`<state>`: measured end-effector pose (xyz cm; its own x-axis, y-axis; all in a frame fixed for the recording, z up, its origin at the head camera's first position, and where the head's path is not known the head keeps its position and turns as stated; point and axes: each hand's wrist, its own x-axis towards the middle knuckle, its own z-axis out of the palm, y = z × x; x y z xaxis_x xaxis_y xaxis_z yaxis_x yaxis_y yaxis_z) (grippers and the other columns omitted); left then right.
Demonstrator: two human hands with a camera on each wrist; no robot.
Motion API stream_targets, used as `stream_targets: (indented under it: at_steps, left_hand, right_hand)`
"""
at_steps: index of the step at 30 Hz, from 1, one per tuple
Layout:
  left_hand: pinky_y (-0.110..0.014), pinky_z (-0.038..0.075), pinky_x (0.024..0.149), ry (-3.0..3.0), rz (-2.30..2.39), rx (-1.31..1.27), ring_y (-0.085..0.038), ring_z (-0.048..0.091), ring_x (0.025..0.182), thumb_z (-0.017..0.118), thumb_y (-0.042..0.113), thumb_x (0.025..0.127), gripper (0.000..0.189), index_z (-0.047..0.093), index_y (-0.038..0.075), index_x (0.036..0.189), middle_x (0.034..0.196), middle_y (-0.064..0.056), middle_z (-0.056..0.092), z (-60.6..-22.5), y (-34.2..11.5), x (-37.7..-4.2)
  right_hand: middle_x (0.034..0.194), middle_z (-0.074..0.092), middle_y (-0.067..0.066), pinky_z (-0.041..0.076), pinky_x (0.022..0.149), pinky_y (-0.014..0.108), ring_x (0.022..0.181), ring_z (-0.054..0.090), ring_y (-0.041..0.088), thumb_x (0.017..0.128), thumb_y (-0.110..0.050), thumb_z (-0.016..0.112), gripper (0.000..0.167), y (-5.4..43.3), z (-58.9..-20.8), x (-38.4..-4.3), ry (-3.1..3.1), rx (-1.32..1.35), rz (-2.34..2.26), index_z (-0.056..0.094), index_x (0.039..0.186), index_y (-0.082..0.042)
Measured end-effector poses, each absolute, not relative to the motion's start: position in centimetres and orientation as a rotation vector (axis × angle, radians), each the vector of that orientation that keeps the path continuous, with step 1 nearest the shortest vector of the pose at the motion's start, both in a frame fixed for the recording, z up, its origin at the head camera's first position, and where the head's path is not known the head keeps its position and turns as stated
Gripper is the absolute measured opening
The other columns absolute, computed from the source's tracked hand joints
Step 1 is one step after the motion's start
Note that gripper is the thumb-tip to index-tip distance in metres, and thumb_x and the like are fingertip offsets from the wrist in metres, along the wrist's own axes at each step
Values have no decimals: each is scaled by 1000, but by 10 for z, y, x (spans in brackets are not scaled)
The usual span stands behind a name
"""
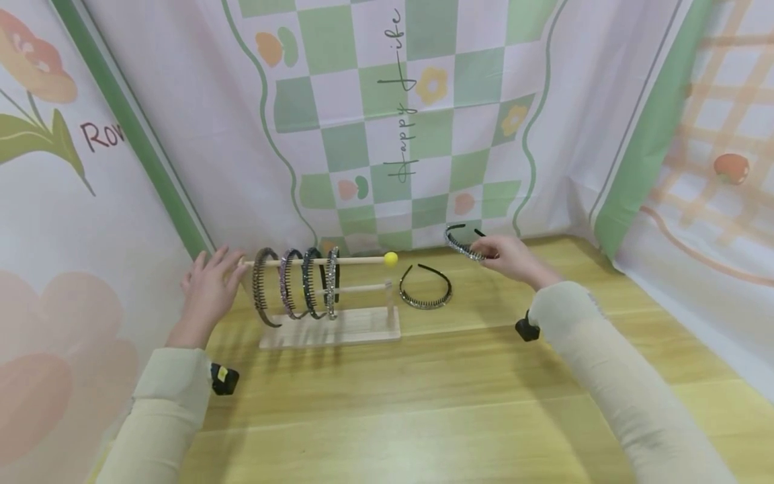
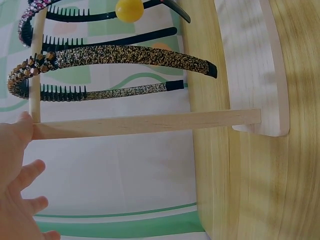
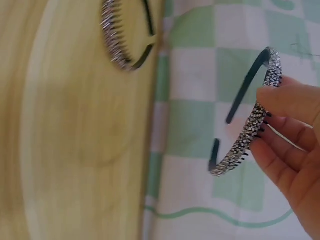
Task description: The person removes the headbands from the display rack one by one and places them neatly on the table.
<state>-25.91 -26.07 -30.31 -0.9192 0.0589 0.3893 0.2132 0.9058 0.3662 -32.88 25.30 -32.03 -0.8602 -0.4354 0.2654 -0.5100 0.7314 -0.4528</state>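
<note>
My right hand (image 1: 514,259) pinches a rhinestone-covered black toothed headband (image 3: 247,132) between thumb and fingers, above the back of the table with its open ends pointing away. With its thumb at the top of the side post (image 2: 145,123), my left hand (image 1: 208,292) touches the left end of a wooden headband rack (image 1: 369,326); its other fingers are spread. Several decorated headbands hang on the rack's upper rod, among them a brown-gold one (image 2: 135,56) nearest the left hand. Another sparkling headband (image 1: 426,304) lies on the table right of the rack.
A yellow ball (image 1: 391,258) caps the right end of the upper rod, and a lower rod (image 1: 363,289) runs beneath it. Printed curtains (image 1: 375,134) enclose the wooden table (image 1: 393,417) at the back and sides.
</note>
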Motion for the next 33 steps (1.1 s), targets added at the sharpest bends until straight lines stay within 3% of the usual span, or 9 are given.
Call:
stream_targets:
  at_steps: [5, 12, 19, 33]
  left_hand:
    - [-71, -1, 96, -2702, -591, -200, -51, 5, 131, 35, 39, 99, 49, 41, 8, 136, 146, -23, 22, -302, -260, -258]
    - [-72, -2, 95, -2703, -590, -200, -51, 4, 131, 35, 39, 99, 49, 41, 7, 136, 146, -23, 22, -302, -260, -258]
    - [-72, -1, 96, -2708, -584, -195, -51, 4, 131, 34, 39, 99, 49, 41, 7, 136, 146, -23, 21, -302, -259, -257]
    - [-72, 1, 95, -2699, -567, -200, -52, 6, 130, 36, 40, 99, 49, 43, 8, 135, 146, -23, 23, -300, -259, -257]
  right_hand:
    - [76, 54, 3, 46, 66, 39, 71, 51, 20, 81, 6, 63, 28, 260, -339, -334, -2808, 794, 612, 61, 108, 0]
    - [93, 64, 16, 50, 74, 48, 81, 60, 32, 77, 9, 65, 24, 268, -366, -336, -2758, 907, 433, 63, 99, -1]
    - [103, 62, 20, 47, 81, 50, 91, 58, 36, 75, 10, 67, 31, 276, -381, -334, -2903, 825, 449, 62, 104, 1]
    - [101, 63, 15, 47, 83, 49, 93, 58, 34, 77, 2, 69, 20, 286, -401, -332, -2998, 731, 458, 66, 94, -7]
